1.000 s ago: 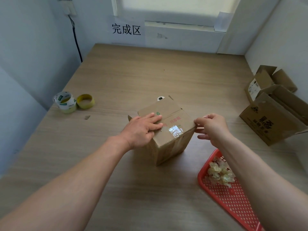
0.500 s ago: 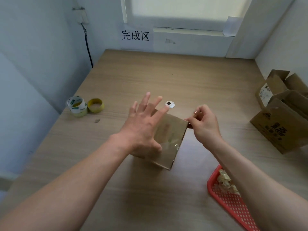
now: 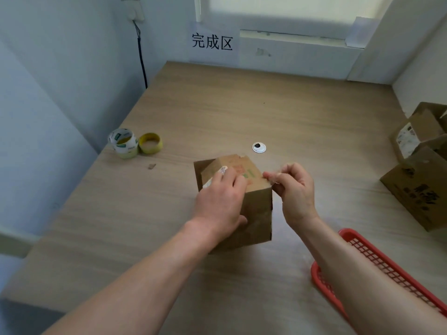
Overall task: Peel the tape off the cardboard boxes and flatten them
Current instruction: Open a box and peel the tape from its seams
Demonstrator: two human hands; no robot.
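Note:
A small brown cardboard box (image 3: 257, 213) stands on the wooden table (image 3: 217, 112) in the middle of the view, one flap open at its far left. My left hand (image 3: 219, 204) grips the box from the near left, fingers over its top face and thumb on the front. My right hand (image 3: 294, 189) is at the box's top right edge, where thumb and fingers pinch a thin strip of clear tape (image 3: 272, 176). A shiny bit of tape shows by my left fingertips.
Two tape rolls (image 3: 124, 142) (image 3: 150, 143) sit at the table's left edge. More cardboard boxes (image 3: 420, 170) stand at the right. A red mesh tray (image 3: 377, 267) lies at the near right, partly under my right forearm. A round cable grommet (image 3: 258, 147) is behind the box.
The box has been turned and now stands taller. My left hand, spread above it half a second ago, has come down to grip it. My right hand stays pinching at the top right edge.

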